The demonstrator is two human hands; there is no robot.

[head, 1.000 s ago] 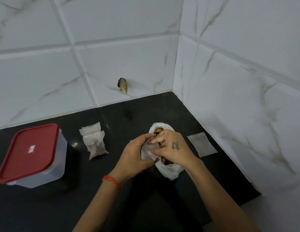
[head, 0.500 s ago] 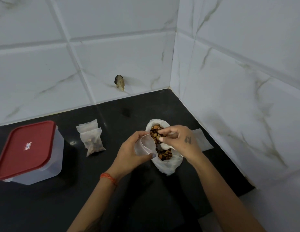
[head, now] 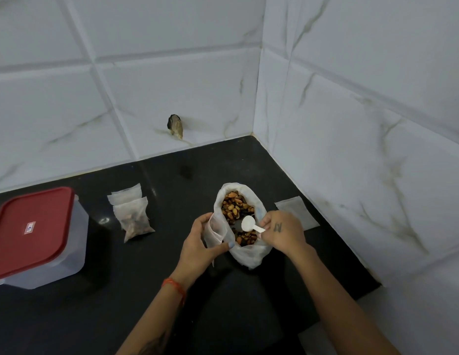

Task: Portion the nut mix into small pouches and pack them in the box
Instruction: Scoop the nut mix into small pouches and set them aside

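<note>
Head view: a small pouch (head: 215,231) is gripped open by the left hand (head: 197,245) beside the nut mix bag (head: 240,224); a white scoop (head: 249,224) is pinched by the right hand (head: 283,230). The pouch mouth should be kept touching the bag rim.

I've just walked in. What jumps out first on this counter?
The open bag of nut mix in the middle, with the right hand holding a white scoop over it and the left hand holding a small pouch open. At far left stands a red-lidded box.
</note>
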